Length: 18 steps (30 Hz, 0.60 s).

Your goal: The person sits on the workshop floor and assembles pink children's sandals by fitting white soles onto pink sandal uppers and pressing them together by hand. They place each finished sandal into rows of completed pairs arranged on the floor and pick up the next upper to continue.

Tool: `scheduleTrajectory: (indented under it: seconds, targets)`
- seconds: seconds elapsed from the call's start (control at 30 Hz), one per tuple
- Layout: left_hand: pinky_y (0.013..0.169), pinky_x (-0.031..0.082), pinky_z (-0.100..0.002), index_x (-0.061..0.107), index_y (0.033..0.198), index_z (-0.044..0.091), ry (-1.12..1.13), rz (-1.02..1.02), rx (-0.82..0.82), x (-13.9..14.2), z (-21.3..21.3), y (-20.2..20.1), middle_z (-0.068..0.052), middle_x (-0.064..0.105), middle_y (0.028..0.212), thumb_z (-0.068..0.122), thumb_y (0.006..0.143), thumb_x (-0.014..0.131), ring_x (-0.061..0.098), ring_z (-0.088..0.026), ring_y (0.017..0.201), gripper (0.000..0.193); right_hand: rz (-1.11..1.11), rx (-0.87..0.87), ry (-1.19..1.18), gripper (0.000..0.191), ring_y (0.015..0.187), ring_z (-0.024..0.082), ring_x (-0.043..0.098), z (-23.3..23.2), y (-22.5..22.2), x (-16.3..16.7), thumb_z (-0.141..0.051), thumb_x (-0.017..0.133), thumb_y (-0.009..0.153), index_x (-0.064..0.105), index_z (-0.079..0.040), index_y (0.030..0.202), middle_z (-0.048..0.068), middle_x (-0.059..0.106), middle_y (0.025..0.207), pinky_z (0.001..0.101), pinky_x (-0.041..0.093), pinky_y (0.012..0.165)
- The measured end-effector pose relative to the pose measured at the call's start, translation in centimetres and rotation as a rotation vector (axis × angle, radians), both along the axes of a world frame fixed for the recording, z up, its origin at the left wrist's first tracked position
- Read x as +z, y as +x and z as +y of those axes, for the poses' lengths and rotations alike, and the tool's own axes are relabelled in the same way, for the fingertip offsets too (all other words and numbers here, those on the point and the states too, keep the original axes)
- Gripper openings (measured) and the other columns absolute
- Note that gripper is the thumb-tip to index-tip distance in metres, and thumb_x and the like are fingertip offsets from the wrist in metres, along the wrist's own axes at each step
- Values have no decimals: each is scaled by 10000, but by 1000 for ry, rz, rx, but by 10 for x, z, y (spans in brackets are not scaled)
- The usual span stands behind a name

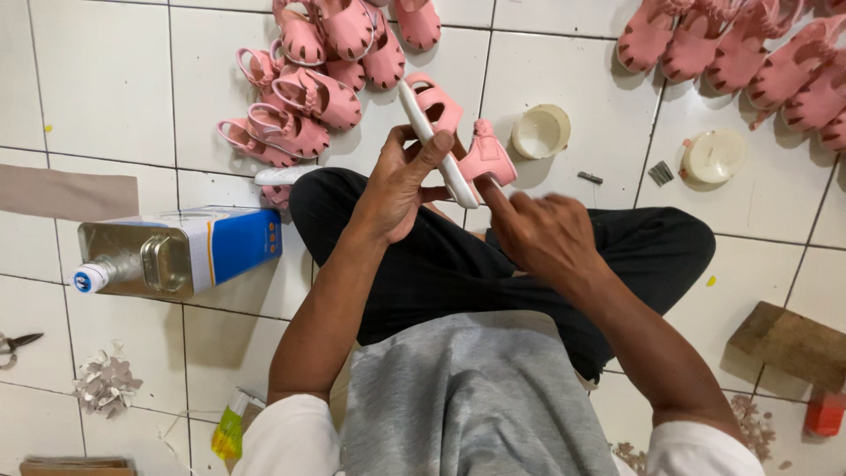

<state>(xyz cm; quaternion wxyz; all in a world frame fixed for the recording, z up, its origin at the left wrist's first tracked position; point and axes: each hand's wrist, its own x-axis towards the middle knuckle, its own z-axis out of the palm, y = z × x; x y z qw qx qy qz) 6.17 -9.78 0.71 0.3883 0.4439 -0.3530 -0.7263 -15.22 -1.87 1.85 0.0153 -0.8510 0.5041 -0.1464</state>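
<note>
I sit cross-legged on a white tiled floor. My left hand (401, 185) grips a small pink sandal (445, 141) by its white sole, holding it on edge above my knee. My right hand (542, 234) is just right of it, its index finger stretched up against the heel strap of the sandal.
Heaps of pink sandals lie at the top left (313, 84) and top right (749, 53). Two round white tubs (540, 130) (712, 156) stand behind my knees. A metal can with a blue label (176, 251) lies at my left. A wooden block (789, 344) and scissors (13, 345) flank me.
</note>
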Motion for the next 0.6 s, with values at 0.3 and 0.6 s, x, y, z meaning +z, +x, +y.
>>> scheduleTrajectory:
  seconds: [0.3,0.6]
  targets:
    - [771,679,-501,390,1376,-23,57,92,39,-5,-2,13,-104,608,1176,507,854,774,644,-193,1083,837,-177,-456,94,321,759,264,666,2,-51,-71,-216,800,1027,740,-146,1335,109,695,904,402,535,680]
    - [729,653,-460,400,1346,-9,78,102,41,-8,2,15,-100,619,1140,486,864,785,641,-189,1011,791,-3,-320,126,533,1576,462,55,-84,-66,-172,-640,652,978,784,-172,1199,200,132,1750,666,47,1213]
